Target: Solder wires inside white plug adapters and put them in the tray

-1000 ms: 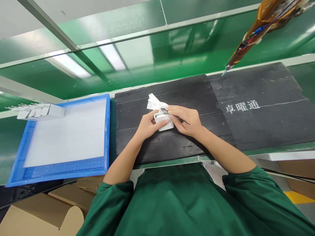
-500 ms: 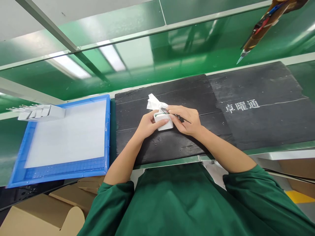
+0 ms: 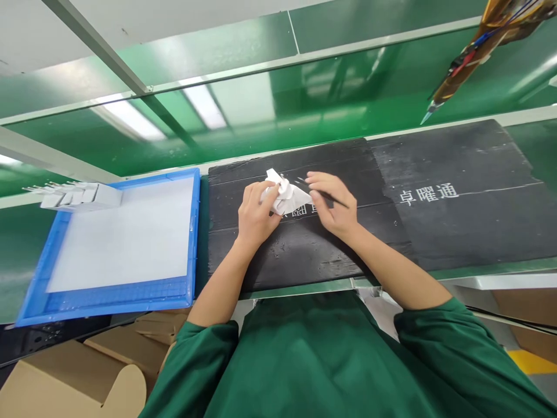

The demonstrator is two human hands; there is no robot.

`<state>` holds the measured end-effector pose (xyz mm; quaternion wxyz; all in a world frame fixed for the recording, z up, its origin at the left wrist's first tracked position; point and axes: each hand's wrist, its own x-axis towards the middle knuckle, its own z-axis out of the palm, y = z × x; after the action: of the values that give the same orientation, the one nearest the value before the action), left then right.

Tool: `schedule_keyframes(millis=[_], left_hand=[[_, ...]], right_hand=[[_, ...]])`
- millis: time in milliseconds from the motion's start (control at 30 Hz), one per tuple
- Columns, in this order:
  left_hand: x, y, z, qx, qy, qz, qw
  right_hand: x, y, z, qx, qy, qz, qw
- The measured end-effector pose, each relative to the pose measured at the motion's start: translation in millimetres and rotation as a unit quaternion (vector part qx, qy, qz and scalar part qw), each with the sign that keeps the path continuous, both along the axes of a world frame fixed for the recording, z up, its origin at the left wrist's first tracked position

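Note:
My left hand (image 3: 256, 213) is closed around a crumpled white tissue-like piece (image 3: 288, 198), held over the black work mat (image 3: 270, 270). Whether the small white box is beneath or inside its folds cannot be made out. Dark tweezers (image 3: 339, 201) lie across my right hand (image 3: 337, 206), gripped between thumb and fingers. Their tips point left, close to the upper right of the white piece. White printed characters on the mat show just under it.
To the left lies a blue tray (image 3: 194, 232) lined with a white sheet. Several white boxes with wires (image 3: 82, 197) stand at its back left corner. A tool with a pointed tip (image 3: 448, 87) hangs at upper right. Cardboard boxes (image 3: 65, 371) sit below the bench.
The small white open-topped box with wires, seen between both hands before, no longer shows plainly. The white piece now fills the space by my left hand. My right hand has drawn slightly away with the tweezers.

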<state>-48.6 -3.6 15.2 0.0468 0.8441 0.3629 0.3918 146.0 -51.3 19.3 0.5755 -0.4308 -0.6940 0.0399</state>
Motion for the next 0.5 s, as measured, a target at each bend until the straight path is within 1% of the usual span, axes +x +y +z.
schedule_keyframes(millis=[67,100,167,233,300,367,467,500], left_hand=[[1.7,-0.5,3.9,-0.096,-0.068,0.012,0.993],[2.5,-1.0,5.9,-0.157,-0.110,0.010,0.982],[4.1,-2.1,8.7,-0.272,-0.195,-0.012,0.942],[5.8,-3.4,9.0,-0.351,-0.265,-0.045,0.897],[7.9,-5.0,7.5,-0.397,-0.305,-0.074,0.862],[9.8,-6.8,5.9,-0.424,-0.316,-0.098,0.843],[10.7,-8.5,5.8,-0.442,-0.324,-0.142,0.825],[10.2,-8.4,6.3,-0.451,-0.330,-0.164,0.813]], right_hand=[[2.2,-0.3,1.6,-0.048,0.043,-0.035,0.997],[2.5,-0.8,2.3,-0.079,0.045,-0.042,0.995],[0.9,-2.5,2.7,-0.132,0.012,-0.030,0.991],[-2.7,-4.4,1.8,-0.163,-0.042,-0.006,0.986],[-6.4,-5.3,-0.2,-0.190,-0.092,0.013,0.977],[-8.4,-4.9,-2.6,-0.220,-0.113,0.019,0.969],[-7.6,-2.9,-4.1,-0.253,-0.092,0.035,0.962],[-6.8,-2.4,-3.8,-0.263,-0.079,0.047,0.960]])
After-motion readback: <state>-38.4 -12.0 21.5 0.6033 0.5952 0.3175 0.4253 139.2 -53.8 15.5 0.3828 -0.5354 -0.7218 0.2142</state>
